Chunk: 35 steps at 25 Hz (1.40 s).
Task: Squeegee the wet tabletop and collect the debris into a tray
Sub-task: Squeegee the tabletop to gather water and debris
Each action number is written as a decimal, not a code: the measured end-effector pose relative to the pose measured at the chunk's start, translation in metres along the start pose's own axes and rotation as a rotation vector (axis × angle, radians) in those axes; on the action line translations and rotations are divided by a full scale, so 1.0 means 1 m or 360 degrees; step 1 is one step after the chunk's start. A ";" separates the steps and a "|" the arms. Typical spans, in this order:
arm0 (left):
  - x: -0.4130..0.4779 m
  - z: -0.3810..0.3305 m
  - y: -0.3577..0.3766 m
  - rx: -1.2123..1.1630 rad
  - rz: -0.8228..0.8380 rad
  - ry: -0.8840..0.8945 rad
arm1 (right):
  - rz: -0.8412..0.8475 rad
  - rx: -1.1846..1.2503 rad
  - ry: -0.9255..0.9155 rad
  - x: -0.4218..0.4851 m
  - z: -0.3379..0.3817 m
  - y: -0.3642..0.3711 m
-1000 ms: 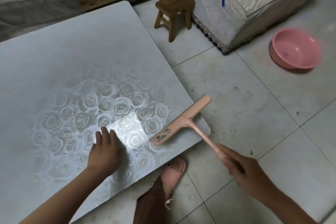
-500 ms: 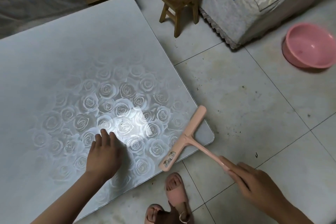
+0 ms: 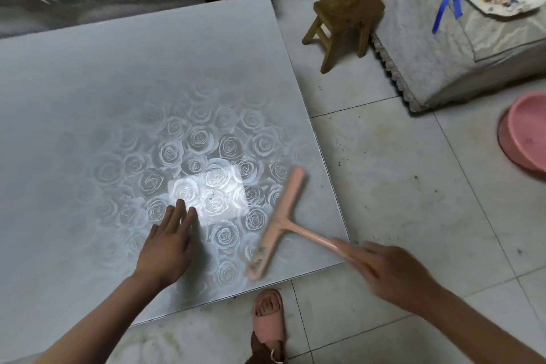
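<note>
The squeegee (image 3: 280,223) (clamped in the right hand (image 3: 399,272) grip; left hand (image 3: 167,248) flat) has been reset at the near right bench (image 3: 88,97) corner for another stroke.

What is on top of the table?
Left hand flat on the table; the squeegee, gripped by the right hand, near its corner. Anything under the palm is hidden.

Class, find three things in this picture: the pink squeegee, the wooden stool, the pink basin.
pink squeegee (image 3: 282,222), head view, where handle meets blade bar.
wooden stool (image 3: 349,5), head view, middle of seat top.
pink basin (image 3: 529,133), head view, inner wall.
</note>
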State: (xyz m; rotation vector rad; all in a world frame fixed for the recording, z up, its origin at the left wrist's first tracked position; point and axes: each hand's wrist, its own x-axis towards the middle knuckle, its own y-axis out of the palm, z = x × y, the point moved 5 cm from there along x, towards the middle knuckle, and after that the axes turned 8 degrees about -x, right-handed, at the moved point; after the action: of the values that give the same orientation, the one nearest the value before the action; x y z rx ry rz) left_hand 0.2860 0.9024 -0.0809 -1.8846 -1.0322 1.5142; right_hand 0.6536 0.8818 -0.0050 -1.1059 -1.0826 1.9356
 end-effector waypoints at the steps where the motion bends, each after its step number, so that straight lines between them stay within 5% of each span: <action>1: -0.002 0.000 0.000 -0.0070 -0.0022 -0.0023 | 0.0005 0.0027 -0.0013 0.031 0.020 0.005; 5: -0.016 0.014 -0.014 -0.0175 -0.0174 -0.0260 | 0.0041 0.0114 -0.0143 0.049 0.029 -0.020; 9: -0.037 0.038 -0.013 -0.0207 -0.0133 -0.0542 | 0.0087 -0.0494 -0.0227 0.015 -0.019 -0.050; 12: -0.044 0.047 -0.011 -0.0203 -0.0110 -0.0719 | 0.0353 -0.0368 -0.0380 0.101 0.058 -0.022; 15: -0.045 0.056 -0.009 -0.0245 -0.0078 -0.0879 | 0.0292 -0.0397 -0.0577 0.145 0.112 0.001; 21: -0.052 0.057 -0.009 -0.0335 -0.0145 -0.1015 | 0.0182 -0.0759 -0.0474 0.112 0.021 -0.070; 26: -0.060 0.064 -0.003 -0.0556 -0.0147 -0.1191 | 0.0303 -0.0365 -0.0652 0.182 0.143 -0.018; 32: -0.074 0.067 -0.006 -0.0671 -0.0085 -0.1325 | 0.0486 -0.0673 -0.0531 0.166 0.045 -0.072; 35: -0.079 0.074 -0.008 -0.0654 -0.0120 -0.1358 | 0.0451 -0.0559 -0.0624 0.178 0.085 -0.053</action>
State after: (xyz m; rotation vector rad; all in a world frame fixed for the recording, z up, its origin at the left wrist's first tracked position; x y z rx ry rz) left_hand 0.2053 0.8374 -0.0477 -1.3745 -1.8707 2.2556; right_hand 0.5077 1.0246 0.0044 -1.1375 -1.5983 2.3104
